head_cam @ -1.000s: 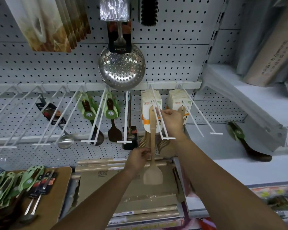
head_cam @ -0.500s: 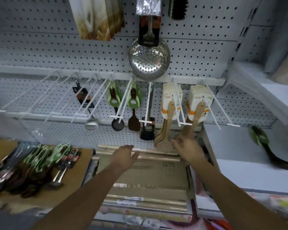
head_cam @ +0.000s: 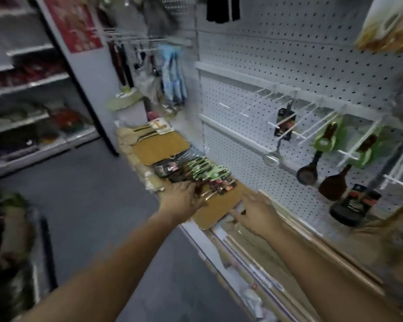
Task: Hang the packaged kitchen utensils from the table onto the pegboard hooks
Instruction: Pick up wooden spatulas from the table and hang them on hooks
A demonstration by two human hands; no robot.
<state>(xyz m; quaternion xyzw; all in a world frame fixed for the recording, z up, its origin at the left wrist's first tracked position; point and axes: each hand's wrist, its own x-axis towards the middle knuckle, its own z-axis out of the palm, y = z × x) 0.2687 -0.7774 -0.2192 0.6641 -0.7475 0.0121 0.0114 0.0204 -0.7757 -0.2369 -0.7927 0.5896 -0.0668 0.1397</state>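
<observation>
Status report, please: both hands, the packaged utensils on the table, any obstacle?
Left hand open, at pile of green-carded and red-carded packaged utensils. Right hand open, over brown wooden board. Nothing blocks the pile.

No text, brand or number legible anywhere, owing to motion blur. Only smeared, unreadable marks on the red poster [head_cam: 73, 23] at upper left, on the black header card [head_cam: 285, 123] of the hanging ladle, on the green header cards [head_cam: 324, 142] of the dark hanging utensils and on the black-and-orange label [head_cam: 358, 198] of the black spatula. Same smear on the cards in the pile of packaged utensils [head_cam: 203, 169] on the table.
</observation>
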